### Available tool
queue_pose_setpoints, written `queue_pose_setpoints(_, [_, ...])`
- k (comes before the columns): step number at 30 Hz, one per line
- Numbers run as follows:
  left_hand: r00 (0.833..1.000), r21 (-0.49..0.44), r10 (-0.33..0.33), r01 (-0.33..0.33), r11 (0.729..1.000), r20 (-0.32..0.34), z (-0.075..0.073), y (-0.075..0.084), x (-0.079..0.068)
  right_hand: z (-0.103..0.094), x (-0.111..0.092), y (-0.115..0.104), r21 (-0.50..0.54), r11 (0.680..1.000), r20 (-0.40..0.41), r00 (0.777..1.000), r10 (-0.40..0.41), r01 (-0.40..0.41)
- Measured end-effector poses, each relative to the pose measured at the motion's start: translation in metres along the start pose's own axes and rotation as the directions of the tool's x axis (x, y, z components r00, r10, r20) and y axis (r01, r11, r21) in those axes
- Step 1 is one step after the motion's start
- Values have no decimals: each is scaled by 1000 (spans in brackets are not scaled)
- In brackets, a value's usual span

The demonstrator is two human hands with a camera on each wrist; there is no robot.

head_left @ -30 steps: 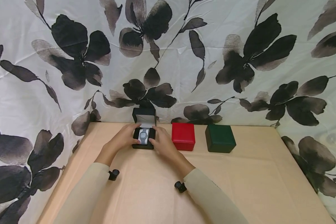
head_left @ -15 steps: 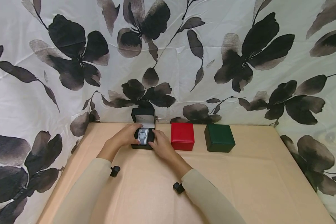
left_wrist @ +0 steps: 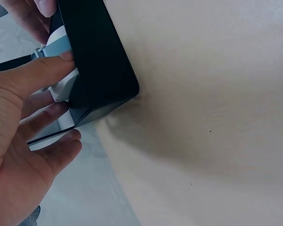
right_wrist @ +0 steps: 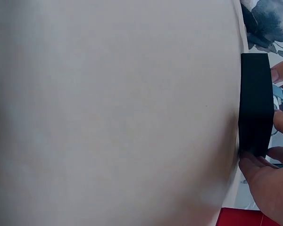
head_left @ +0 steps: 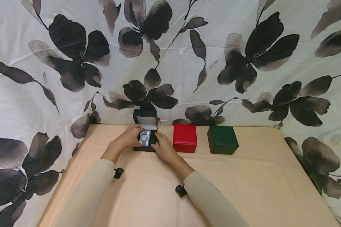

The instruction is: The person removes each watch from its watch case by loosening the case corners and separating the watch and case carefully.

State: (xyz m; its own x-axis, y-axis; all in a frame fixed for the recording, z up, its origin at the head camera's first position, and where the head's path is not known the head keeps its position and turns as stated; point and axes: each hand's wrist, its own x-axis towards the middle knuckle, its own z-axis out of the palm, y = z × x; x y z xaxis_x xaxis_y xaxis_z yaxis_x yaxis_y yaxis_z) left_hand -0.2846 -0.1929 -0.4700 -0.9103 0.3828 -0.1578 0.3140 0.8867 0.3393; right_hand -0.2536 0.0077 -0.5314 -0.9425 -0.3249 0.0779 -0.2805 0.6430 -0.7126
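A black watch box [head_left: 152,144] stands at the back of the table with its lid raised, showing a pale lining. Inside it a grey-blue wristwatch [head_left: 144,137] sits on a white cushion. My left hand [head_left: 128,136] reaches into the box from the left. In the left wrist view its thumb lies on the watch strap [left_wrist: 59,46] and its fingers are behind the cushion, pinching both. My right hand [head_left: 165,147] grips the box's right side, thumb at the front edge. The right wrist view shows its fingers against the box's end, partly cut off by the frame.
To the right of the watch box stands a red box [head_left: 185,138], then a dark green box [head_left: 223,140], both with lids down. A floral cloth [head_left: 184,69] hangs right behind the table's [head_left: 170,189] back edge.
My left hand has shifted slightly to the right, its fingers further into the box around the watch cushion. The right hand stays at the box's side.
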Motion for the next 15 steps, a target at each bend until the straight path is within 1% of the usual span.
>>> queue_pose_setpoints(6, [1000,17,-18,18,1000,-5,2,0,-1,0,-1,0,-10,1000,7,1000,1,-1])
queue_pose_setpoints(10, [999,30,-33,33,999,-3,4,2,-1,0,-3,0,2,1000,8,1000,15,-15])
queue_pose_setpoints(15, [999,40,-49,49,998,-3,6,5,-3,0,-4,0,8,1000,2,1000,13,-13])
